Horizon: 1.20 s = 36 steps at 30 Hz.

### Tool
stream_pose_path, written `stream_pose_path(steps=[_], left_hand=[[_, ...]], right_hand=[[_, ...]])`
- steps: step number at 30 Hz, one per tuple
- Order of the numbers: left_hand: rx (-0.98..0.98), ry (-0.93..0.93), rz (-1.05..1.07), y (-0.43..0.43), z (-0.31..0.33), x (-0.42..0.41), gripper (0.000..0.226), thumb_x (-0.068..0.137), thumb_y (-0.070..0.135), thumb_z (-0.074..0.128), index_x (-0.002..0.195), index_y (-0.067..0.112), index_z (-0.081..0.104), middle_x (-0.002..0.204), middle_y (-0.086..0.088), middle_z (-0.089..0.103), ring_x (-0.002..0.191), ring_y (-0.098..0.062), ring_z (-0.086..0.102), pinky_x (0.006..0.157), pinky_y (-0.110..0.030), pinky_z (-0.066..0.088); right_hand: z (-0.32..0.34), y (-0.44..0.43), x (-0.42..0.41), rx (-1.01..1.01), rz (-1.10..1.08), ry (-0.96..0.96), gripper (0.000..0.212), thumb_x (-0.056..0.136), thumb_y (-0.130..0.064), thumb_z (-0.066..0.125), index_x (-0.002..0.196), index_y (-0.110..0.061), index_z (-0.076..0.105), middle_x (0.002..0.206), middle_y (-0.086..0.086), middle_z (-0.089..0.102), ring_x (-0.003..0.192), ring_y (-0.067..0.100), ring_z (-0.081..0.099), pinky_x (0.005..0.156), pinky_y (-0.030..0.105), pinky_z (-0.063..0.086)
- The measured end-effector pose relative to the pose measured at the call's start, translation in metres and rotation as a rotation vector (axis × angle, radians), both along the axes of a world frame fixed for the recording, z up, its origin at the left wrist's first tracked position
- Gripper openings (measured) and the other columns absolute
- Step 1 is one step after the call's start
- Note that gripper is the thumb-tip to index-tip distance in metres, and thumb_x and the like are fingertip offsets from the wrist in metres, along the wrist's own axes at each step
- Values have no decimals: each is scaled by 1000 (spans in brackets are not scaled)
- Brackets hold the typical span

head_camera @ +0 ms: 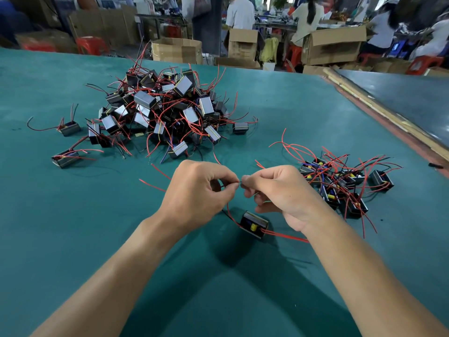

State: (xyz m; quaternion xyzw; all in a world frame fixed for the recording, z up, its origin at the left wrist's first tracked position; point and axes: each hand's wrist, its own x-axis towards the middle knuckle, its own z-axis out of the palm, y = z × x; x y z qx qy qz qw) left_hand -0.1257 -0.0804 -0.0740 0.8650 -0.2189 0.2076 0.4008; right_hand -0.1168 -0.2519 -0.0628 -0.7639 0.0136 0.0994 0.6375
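- The black module [254,224] lies on the green mat [73,215], low between the two wrists, with its yellow part turned up
- Just above the module, the left hand [194,190] and the right hand [281,195] meet almost tip to tip; each one pinches the wire ends [239,182] between thumb and forefinger, and the other fingers are curled in under the palm
- I judge the ends are being twisted together: the pinch is close to the tips, so the thin strands can be rolled and do not slip
- The module is left resting on the mat, probably so that its weight does not pull on the leads; one red lead rises from it in a loose curve to the left hand
- Two more red leads [286,235] run out from the module to the right, under the right wrist
- Far beyond the module, to the left, is a big pile [165,110] of similar units thrown together, it seems the stock to work on
- To the right of the module a smaller group [340,183] lies flatter, maybe the finished ones, kept apart from the pile
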Motion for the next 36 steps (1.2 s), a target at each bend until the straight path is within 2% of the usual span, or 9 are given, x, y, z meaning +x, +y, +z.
stream_pose_path(steps=[3, 8, 14, 16, 20, 24, 29, 33, 36], left_hand=[[-78, 136, -26, 0, -2, 1, 13, 81, 12, 75, 73, 23, 75, 55, 17, 61, 43, -6, 52, 46, -18, 41], [-267, 442, -152, 1, 2, 4, 18, 86, 7, 72, 72, 19, 74, 64, 2, 70, 52, -10, 55, 53, -27, 44], [-369, 582, -227, 5, 6, 4, 19, 87, 7, 69, 73, 18, 75, 71, -1, 73, 55, -9, 56, 58, -20, 44], [-361, 570, -203, 5, 6, 4, 18, 87, 7, 69, 73, 17, 74, 69, -1, 72, 55, -10, 56, 58, -24, 43], [-278, 409, -102, 2, 2, 4, 17, 85, 8, 72, 71, 17, 74, 64, -7, 69, 52, -12, 51, 50, -31, 43], [-101, 191, -48, -1, 0, 1, 16, 82, 10, 74, 71, 22, 74, 51, 18, 59, 42, -2, 44, 44, -17, 36], [-64, 141, -28, 0, 0, -1, 12, 82, 10, 74, 73, 19, 76, 50, 21, 56, 40, -4, 42, 44, -12, 32], [-150, 368, -115, 2, 5, 0, 16, 86, 8, 70, 73, 16, 74, 56, 11, 63, 48, -5, 48, 49, -19, 39], [-276, 611, -211, 7, 11, 3, 15, 89, 4, 65, 76, 8, 70, 61, 2, 66, 54, -9, 54, 56, -17, 42]], right_hand=[[1, -2, -1, 69, 38, 24, 16, 89, -12, 69, 75, -5, 69, 61, 0, 62, 47, 5, 47, 45, 22, 49], [0, -3, -1, 37, 52, -128, 19, 91, -1, 64, 74, -8, 69, 58, -4, 60, 49, 5, 49, 50, 22, 52], [-4, -3, 0, -73, 87, -340, 23, 91, 1, 63, 73, -12, 68, 59, -7, 61, 52, 8, 53, 55, 22, 53], [-5, -3, 1, -144, 80, -421, 23, 91, -1, 64, 73, -14, 68, 59, -8, 61, 53, 9, 56, 55, 24, 54], [-9, -5, 4, -145, 40, -301, 19, 89, -10, 67, 71, -14, 71, 57, -6, 62, 48, 10, 56, 62, 45, 60], [-8, -5, 4, -115, 71, -233, 21, 90, -10, 69, 69, -11, 71, 56, -5, 64, 49, 8, 56, 52, 28, 56], [-7, -6, 3, -81, 107, -224, 22, 87, -5, 71, 68, -14, 72, 58, -3, 64, 50, 7, 55, 53, 23, 54], [-3, -6, 1, -109, 132, -317, 23, 86, 0, 70, 68, -14, 70, 60, 0, 65, 55, 10, 58, 56, 28, 55], [-4, -4, -4, -356, 157, -665, 17, 87, -4, 68, 73, -12, 67, 66, -1, 65, 61, 13, 60, 62, 35, 53]])
